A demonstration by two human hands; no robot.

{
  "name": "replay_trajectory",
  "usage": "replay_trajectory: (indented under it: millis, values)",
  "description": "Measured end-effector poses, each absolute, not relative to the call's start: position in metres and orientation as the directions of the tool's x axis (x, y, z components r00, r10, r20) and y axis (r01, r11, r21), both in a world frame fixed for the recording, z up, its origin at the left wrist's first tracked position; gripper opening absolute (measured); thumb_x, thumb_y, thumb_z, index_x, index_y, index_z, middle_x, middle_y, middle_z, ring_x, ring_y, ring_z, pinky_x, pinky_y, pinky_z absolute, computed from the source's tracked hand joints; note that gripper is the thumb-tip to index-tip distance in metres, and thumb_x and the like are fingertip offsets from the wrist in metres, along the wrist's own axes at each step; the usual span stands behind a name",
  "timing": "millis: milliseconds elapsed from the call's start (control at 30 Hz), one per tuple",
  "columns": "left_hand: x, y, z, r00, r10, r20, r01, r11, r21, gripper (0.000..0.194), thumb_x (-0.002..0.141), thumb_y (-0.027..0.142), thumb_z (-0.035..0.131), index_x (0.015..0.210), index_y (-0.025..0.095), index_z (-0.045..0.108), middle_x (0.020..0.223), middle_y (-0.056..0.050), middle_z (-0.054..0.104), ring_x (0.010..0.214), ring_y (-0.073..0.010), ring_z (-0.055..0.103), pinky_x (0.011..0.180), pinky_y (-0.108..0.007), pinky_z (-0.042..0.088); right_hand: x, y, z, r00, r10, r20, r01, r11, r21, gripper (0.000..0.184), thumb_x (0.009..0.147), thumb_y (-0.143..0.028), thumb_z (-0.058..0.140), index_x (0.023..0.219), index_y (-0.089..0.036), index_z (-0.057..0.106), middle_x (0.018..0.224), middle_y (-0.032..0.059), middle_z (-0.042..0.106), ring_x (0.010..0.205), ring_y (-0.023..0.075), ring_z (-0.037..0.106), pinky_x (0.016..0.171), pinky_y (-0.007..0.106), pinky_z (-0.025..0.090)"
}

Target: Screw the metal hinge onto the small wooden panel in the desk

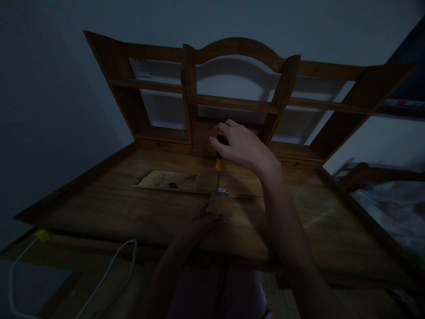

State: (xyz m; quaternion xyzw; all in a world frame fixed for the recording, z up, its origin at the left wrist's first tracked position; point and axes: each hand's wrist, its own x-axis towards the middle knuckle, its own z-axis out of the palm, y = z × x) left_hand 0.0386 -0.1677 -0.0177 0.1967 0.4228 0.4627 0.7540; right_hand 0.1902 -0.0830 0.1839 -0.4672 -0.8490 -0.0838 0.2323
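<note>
My right hand [237, 144] is closed around the black and yellow handle of a screwdriver [219, 165], which stands nearly upright. Its thin shaft runs down to a small metal bracket [223, 192] at the far edge of a small wooden block [220, 205]. Whether the tip sits in a screw is too small to tell. Low at the block's near left side, my left hand [206, 220] grips the block against the desk top, its fingers partly in shadow.
The wooden desk [139, 206] carries a shelf unit [232, 104] along its back. Left of the block, a pale damaged strip [169, 180] shows in the desk top. A white cable [113, 261] loops at the front left, near a yellow item [43, 235]. The room is dim.
</note>
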Motion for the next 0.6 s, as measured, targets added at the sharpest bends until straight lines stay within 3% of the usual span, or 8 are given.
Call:
replay_trajectory:
  millis: [67,167,367,600]
  values:
    - [0.0387,-0.1673,-0.0183,0.204,0.887,-0.415,-0.448,0.462,0.766,0.061,0.086,0.012,0.078,0.143,0.017,0.057,0.103,-0.012,0.080,0.094,-0.0257,0.081,0.103,-0.039,0.061,0.1908,-0.0826,0.1847,-0.469,0.742,0.479,0.817,0.570,-0.084,0.035,0.103,-0.031,0.047,0.124,-0.014,0.068,0.128,0.0155,0.068,0.116,0.0298,0.065,0.101,0.042,0.046]
    - [0.0385,-0.1674,-0.0182,0.200,0.906,-0.372,-0.400,0.422,0.813,0.053,0.086,0.016,0.079,0.136,0.016,0.062,0.099,-0.011,0.080,0.092,-0.0251,0.081,0.102,-0.038,0.061,0.1921,-0.0807,0.1855,-0.492,0.732,0.471,0.802,0.592,-0.083,0.032,0.101,-0.024,0.047,0.122,-0.015,0.070,0.122,0.0136,0.072,0.113,0.0285,0.066,0.100,0.040,0.046]
    - [0.0382,-0.1696,-0.0121,0.204,0.901,-0.384,-0.406,0.435,0.804,0.056,0.085,0.015,0.079,0.137,0.012,0.060,0.099,-0.014,0.080,0.089,-0.0265,0.081,0.104,-0.043,0.060,0.1923,-0.0781,0.1831,-0.471,0.748,0.468,0.807,0.580,-0.114,0.039,0.107,-0.043,0.046,0.123,-0.017,0.069,0.110,0.0139,0.076,0.104,0.0297,0.070,0.092,0.040,0.048]
    - [0.0402,-0.1692,-0.0128,0.197,0.899,-0.391,-0.467,0.437,0.769,0.052,0.083,0.010,0.080,0.132,0.014,0.064,0.091,-0.008,0.079,0.082,-0.0223,0.081,0.091,-0.032,0.065,0.1918,-0.0817,0.1843,-0.486,0.760,0.431,0.795,0.589,-0.143,0.039,0.096,-0.027,0.053,0.132,-0.017,0.065,0.123,0.0129,0.074,0.112,0.0291,0.067,0.098,0.038,0.046]
